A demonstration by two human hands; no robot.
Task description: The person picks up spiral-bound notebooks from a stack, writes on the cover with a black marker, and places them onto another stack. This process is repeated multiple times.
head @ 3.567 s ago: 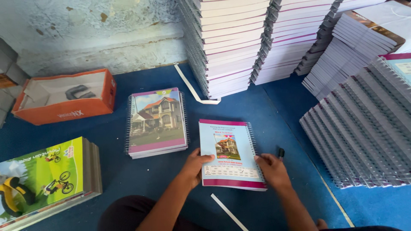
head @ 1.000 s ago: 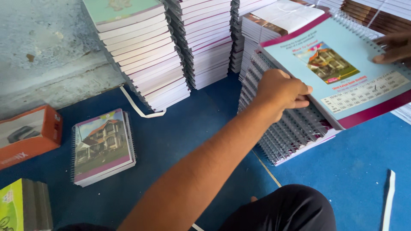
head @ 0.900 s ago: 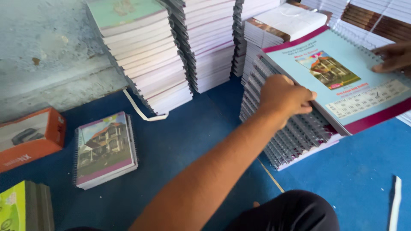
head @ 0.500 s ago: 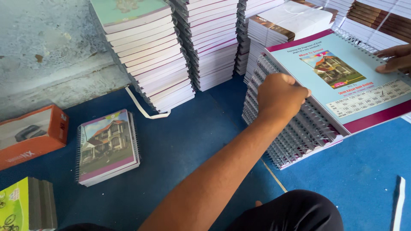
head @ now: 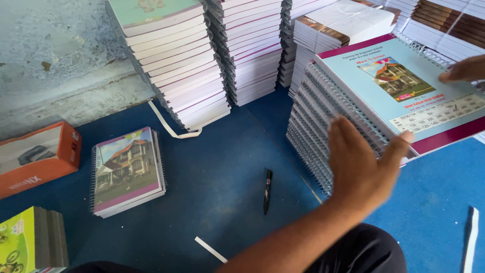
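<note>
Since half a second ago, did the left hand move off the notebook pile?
Yes. The left hand has lifted off the spiral notebook stack and pulled back toward the person, open.

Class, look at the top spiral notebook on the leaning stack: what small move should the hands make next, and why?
Probably nudge the top notebook back square. It overhangs the stack toward the person; the left hand hovers open at its near edge, and the right hand rests on its far side.
</note>
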